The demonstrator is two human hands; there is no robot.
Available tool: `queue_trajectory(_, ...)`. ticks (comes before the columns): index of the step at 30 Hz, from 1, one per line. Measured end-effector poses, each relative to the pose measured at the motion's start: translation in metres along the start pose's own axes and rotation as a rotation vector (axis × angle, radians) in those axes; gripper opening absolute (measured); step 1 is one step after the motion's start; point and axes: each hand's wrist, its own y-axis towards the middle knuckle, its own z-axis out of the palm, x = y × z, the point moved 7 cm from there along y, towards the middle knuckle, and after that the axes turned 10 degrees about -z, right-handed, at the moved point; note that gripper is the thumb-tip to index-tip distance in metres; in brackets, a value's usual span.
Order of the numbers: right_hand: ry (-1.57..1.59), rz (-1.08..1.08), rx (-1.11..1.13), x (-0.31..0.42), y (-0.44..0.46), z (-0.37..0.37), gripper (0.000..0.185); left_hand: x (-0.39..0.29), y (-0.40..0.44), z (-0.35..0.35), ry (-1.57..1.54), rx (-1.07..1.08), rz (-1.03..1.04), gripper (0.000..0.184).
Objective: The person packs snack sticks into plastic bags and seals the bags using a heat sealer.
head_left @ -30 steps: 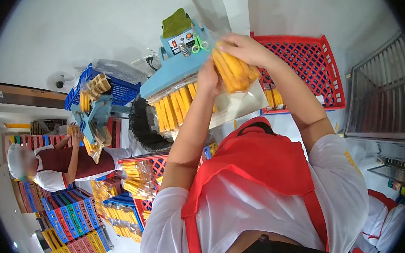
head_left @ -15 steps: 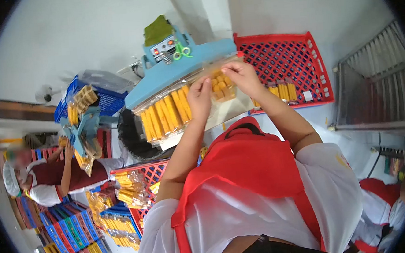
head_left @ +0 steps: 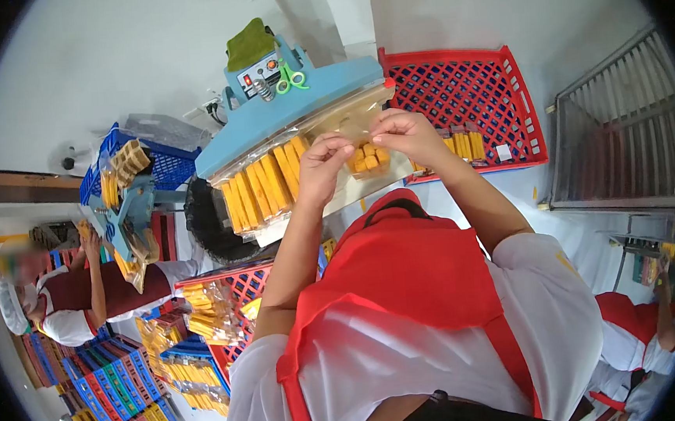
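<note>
A clear bag with yellow sticks standing end-on (head_left: 368, 159) hangs between my hands. My left hand (head_left: 326, 163) pinches its upper left edge, and my right hand (head_left: 404, 133) pinches the upper right edge. Just above them runs the long light-blue sealing machine (head_left: 287, 112), with green scissors (head_left: 290, 77) and a green cloth (head_left: 250, 44) on it. Left of my left hand, several bags of yellow sticks (head_left: 261, 186) lie in a row along the machine's front, on a white shelf (head_left: 344, 199).
A red crate (head_left: 534, 111) with a few yellow packs stands to the right. Further right is a metal rack (head_left: 615, 144). At left are a black-lined bin (head_left: 207, 220), a blue crate (head_left: 170, 169) and a co-worker (head_left: 101, 293). Another person (head_left: 635, 330) is at lower right.
My hands have brought the bag down from an upright bundle held at its sides to one pinched by its top edge. The view has shifted, and the co-worker's hands at left have risen.
</note>
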Motion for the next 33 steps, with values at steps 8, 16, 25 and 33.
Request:
queue_trajectory(8,0.261,0.136,-0.243,-0.025,0.000,-0.007,0.008,0.019,-0.001,0.004,-0.280,-0.217,-0.205,0.007)
queue_trajectory(16,0.166,0.172,-0.217,-0.034,0.002,-0.005,0.013,0.004,0.005,0.004,0.449,-0.070,0.233,0.016)
queue_trajectory(25,0.201,0.249,-0.197,-0.036,0.003,-0.006,0.030,-0.007,0.027,0.005,0.459,0.088,-0.241,0.025)
queue_trajectory(33,0.266,0.224,-0.177,-0.043,0.002,-0.007,0.042,0.004,0.024,0.010,0.391,0.109,-0.123,0.021)
